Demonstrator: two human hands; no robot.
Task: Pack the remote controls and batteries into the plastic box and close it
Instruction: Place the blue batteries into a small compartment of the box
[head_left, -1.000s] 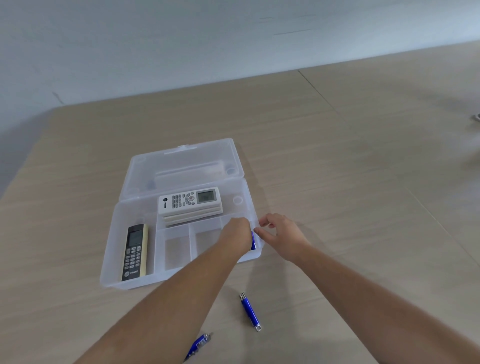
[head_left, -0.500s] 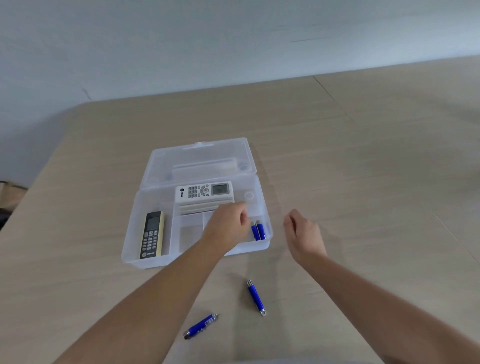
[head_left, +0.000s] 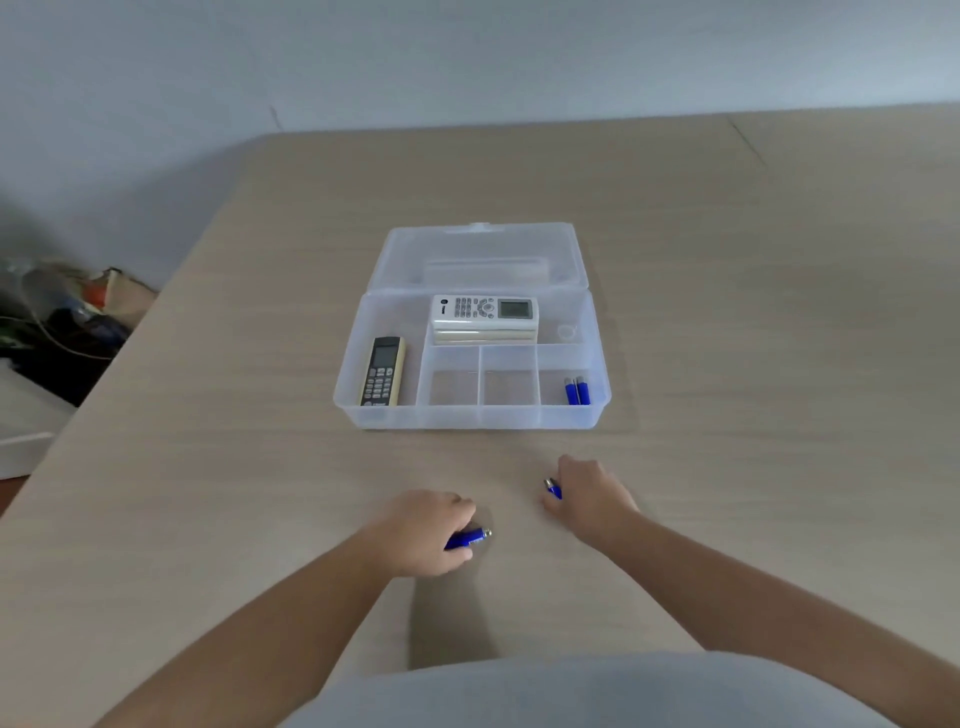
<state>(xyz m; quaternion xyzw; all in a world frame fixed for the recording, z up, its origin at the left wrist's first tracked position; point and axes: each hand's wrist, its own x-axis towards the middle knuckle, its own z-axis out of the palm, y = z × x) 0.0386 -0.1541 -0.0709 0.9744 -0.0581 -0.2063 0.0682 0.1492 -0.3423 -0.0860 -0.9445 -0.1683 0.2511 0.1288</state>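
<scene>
Pale wood desk (head_left: 727, 260) against a blue-grey wall, clutter on the floor off its left edge. Clear plastic box (head_left: 470, 415) sits mid-desk, lid (head_left: 478, 254) hinged open to the far side. White remote (head_left: 484, 309) lies in the far compartment, long axis left-right; black remote (head_left: 383, 370) in the left bay, long axis near-far. Two blue batteries (head_left: 576, 391) already lie side by side in the near-right cell, axes near-far.

Your left hand (head_left: 423, 532) is closed around a blue battery (head_left: 467, 539) on the desk, metal tip poking out to the right, axis roughly left-right with a slight tilt. Your right hand (head_left: 589, 493) covers a second battery (head_left: 552, 488); only its far-left end shows, so I can't tell if that grip is fully closed on it yet.

Box lies straight ahead, far side of both hands. Right hand is nearer the battery cell. Left battery likely needs turning to near-far to sit alongside the pair. Lid still to shut.
</scene>
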